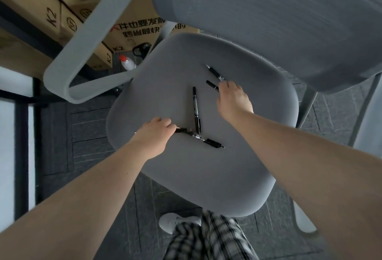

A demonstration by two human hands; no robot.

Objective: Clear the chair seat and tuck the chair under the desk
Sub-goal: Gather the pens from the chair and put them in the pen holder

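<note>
A grey chair seat (pixel 186 172) fills the middle of the view, with its backrest (pixel 268 11) at the top right. Several black pens lie on the seat. My left hand (pixel 153 137) pinches the end of a black pen (pixel 206 139) that lies near the seat's left edge. A black marker (pixel 196 108) lies lengthwise in the middle, its lower end touching that pen. My right hand (pixel 233 100) has its fingertips closed on the ends of two pens (pixel 215 72) at the seat's far side, and the second pen (pixel 211 85) lies just below the first.
The chair's grey armrest (pixel 82 42) loops at the upper left. Behind it stand cardboard boxes (pixel 132 32), a bottle with a red cap (pixel 127 63) and a black object on the dark carpet. My shoe (pixel 175 221) and checked trousers are below the seat.
</note>
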